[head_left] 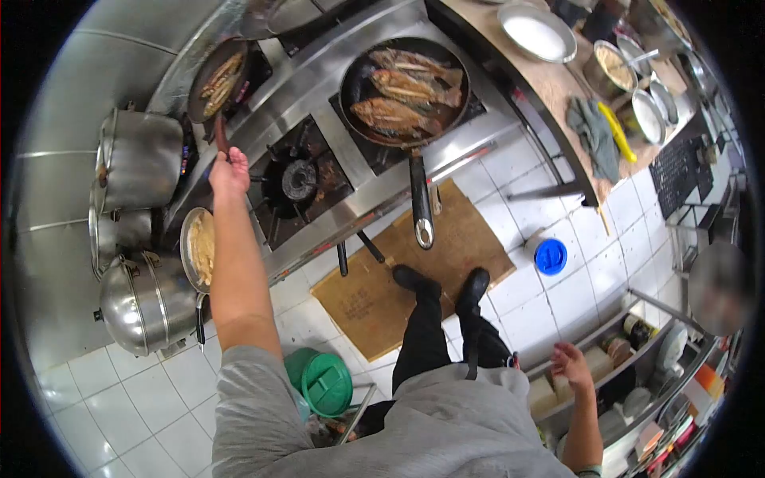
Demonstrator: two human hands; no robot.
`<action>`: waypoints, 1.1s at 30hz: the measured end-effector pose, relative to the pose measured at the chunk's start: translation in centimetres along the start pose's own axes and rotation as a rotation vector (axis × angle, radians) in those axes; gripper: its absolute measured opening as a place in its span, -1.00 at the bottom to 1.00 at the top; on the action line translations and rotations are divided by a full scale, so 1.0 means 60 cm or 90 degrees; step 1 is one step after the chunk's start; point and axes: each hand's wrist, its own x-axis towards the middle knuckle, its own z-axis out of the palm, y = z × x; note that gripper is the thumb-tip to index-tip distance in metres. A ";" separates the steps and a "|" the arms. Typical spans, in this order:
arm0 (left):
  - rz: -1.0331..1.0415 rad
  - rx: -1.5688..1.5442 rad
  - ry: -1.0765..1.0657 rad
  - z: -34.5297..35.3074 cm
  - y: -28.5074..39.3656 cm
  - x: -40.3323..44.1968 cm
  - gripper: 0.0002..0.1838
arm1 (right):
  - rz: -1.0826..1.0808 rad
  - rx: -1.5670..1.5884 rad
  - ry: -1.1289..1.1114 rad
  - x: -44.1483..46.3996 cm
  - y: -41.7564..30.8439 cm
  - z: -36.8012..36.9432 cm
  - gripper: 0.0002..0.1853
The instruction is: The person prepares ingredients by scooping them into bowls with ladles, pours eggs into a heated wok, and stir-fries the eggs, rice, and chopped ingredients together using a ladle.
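My left hand (229,171) reaches up the stove with its fingers closed round the brown handle of a small frying pan (196,94). Several pieces of browned fish (222,84) lie in that pan, at the back of the stove. A larger black frying pan (362,60) holds several whole fried fish (397,115) and sits on a front burner, its black handle (420,195) sticking out over the floor. Low on the right hangs my right hand (570,365), fingers loosely apart and nothing in it, beside a shelf of kitchen goods.
Left of my arm is a pan of pale food (199,247), near large metal pots (143,159). A bare burner (296,177) lies between the pans. Cardboard (374,307) is underfoot, with a green bin (327,382) behind. The right counter bears a grey cloth (594,139) and bowls.
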 end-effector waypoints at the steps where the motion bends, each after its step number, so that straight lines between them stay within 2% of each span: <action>1: -0.008 -0.004 -0.007 -0.004 -0.006 0.008 -0.78 | 0.016 0.054 0.024 -0.002 0.011 -0.010 -0.58; 2: 0.017 0.004 -0.002 0.000 -0.017 0.006 -0.76 | 0.032 0.107 0.047 -0.004 0.023 -0.020 -0.61; 4: 0.034 -0.026 0.014 0.019 -0.033 -0.014 -0.74 | 0.012 0.067 0.073 0.014 0.087 -0.061 -0.67; 6: 0.045 -0.064 0.017 0.035 -0.040 -0.031 -0.72 | -0.030 0.110 0.029 0.047 0.188 -0.128 -0.66; 8: 0.042 -0.011 0.048 0.046 -0.040 -0.046 -0.72 | 0.074 0.032 0.137 0.016 0.148 -0.108 -0.66; 10: 0.040 0.006 0.042 0.041 -0.045 -0.039 -0.71 | 0.099 0.021 0.177 0.009 0.159 -0.115 -0.66; 14: 0.018 0.037 0.039 0.032 -0.042 -0.075 -0.63 | 0.036 -0.001 0.166 0.059 0.239 -0.149 -0.66; 16: 0.011 0.060 0.028 0.009 -0.062 -0.122 -0.62 | 0.018 0.041 0.152 0.052 0.224 -0.137 -0.64; 17: 0.009 0.104 -0.046 -0.021 -0.087 -0.136 -0.63 | 0.005 0.064 0.143 0.058 0.213 -0.127 -0.63; 20: -0.097 0.159 -0.159 -0.060 -0.159 -0.292 -0.68 | -0.017 0.057 0.135 0.060 0.176 -0.103 -0.62; 21: -0.144 0.187 -0.132 -0.080 -0.198 -0.339 -0.73 | -0.009 0.058 0.133 0.065 0.172 -0.099 -0.62; 22: -0.170 0.316 -0.235 -0.112 -0.216 -0.395 -0.78 | -0.001 0.060 0.131 0.077 0.165 -0.091 -0.62; 23: -0.236 0.389 -0.279 -0.171 -0.261 -0.408 -0.79 | 0.010 0.059 0.129 0.089 0.165 -0.086 -0.61; 25: -0.277 0.428 -0.192 -0.198 -0.287 -0.522 -0.75 | 0.018 0.054 0.142 0.101 0.165 -0.078 -0.61; 28: -0.294 0.577 -0.173 -0.245 -0.302 -0.572 -0.72 | 0.016 0.080 0.139 0.109 0.164 -0.083 -0.62; 33: -0.261 0.648 -0.272 -0.213 -0.309 -0.555 -0.59 | -0.011 0.106 0.176 0.120 0.190 -0.110 -0.61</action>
